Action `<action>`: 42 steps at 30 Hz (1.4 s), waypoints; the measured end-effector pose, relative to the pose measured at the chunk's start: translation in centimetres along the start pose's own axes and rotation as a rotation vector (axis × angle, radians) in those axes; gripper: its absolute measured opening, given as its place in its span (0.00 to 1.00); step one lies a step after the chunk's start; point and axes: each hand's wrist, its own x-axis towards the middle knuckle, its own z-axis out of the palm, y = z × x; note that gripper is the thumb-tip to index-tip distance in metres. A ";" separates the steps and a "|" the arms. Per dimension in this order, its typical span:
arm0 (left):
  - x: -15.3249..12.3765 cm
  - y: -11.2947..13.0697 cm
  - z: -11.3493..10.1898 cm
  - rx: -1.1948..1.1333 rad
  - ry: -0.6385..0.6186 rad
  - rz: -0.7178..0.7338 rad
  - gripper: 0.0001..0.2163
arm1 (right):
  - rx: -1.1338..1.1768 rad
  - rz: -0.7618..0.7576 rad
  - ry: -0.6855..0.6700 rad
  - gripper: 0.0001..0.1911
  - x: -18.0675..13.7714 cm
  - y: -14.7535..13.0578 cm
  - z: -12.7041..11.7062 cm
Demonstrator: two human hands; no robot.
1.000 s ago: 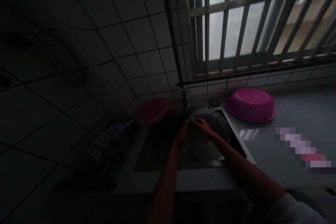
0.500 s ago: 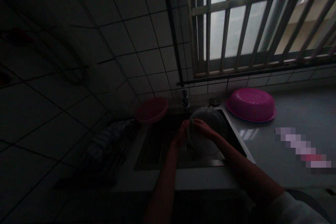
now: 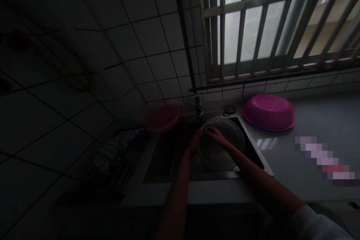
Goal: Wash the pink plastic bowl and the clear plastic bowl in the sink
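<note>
Dimly, right fingers [image 3: 210,131] against the round bowl [image 3: 229,152].

Worn on head at near side of counter [image 3: 315,116]. Facing forward and down over left hand [image 3: 194,144], right hand [image 3: 215,137] and sink [image 3: 161,157], fairly near; reaching barred window [image 3: 270,26], far right.

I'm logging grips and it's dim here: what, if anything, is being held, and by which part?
The left hand holds the bowl by its left rim; whether the right hand grips too is unclear.
</note>
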 end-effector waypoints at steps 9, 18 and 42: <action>-0.2 0.1 -0.1 0.151 0.131 -0.017 0.27 | -0.325 -0.010 -0.102 0.09 -0.4 1.6 1.3; 0.4 -1.0 -0.9 0.163 0.084 0.050 0.28 | -0.413 0.028 -0.363 0.08 -1.2 2.5 2.1; -0.2 0.2 0.3 -0.229 -0.121 -0.088 0.27 | -0.112 -0.124 0.209 0.17 0.4 -1.3 -0.6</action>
